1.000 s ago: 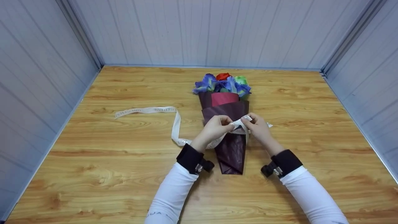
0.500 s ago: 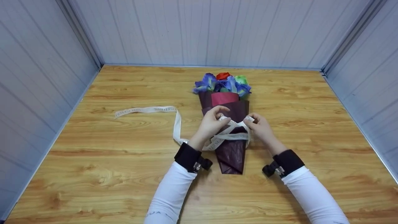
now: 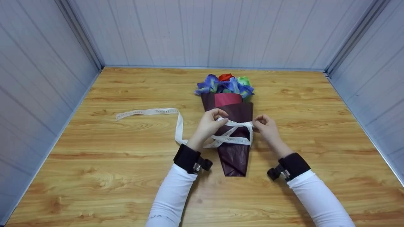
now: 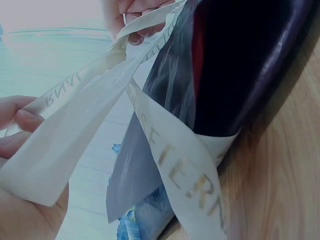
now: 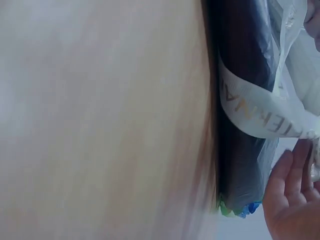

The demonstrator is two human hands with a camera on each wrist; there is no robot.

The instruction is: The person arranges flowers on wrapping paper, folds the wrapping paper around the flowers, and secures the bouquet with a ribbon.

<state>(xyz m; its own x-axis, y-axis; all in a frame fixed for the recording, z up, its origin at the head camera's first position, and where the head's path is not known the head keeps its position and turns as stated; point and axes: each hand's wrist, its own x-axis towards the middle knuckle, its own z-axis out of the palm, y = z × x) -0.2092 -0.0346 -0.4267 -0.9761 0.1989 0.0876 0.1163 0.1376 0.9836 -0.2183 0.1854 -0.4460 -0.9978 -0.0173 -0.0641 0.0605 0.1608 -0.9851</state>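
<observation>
A bouquet in dark purple wrapping paper lies on the table, its blue, red and green flowers toward the back wall. White ribbon printed with letters passes around the wrap and crosses itself above it. My left hand pinches a folded length of ribbon left of the bouquet; in the left wrist view this ribbon lies between thumb and fingers. At the right edge of the wrap, my right hand pinches the ribbon too. In the right wrist view, the right hand is partly cut off.
A long ribbon tail trails over the wooden table to the left of the bouquet. Pale panelled walls stand at the back and both sides.
Both hands have moved apart, the left hand leftward and slightly away, the right a little rightward. The ribbon between them has gone from bunched to stretched out across the wrap.
</observation>
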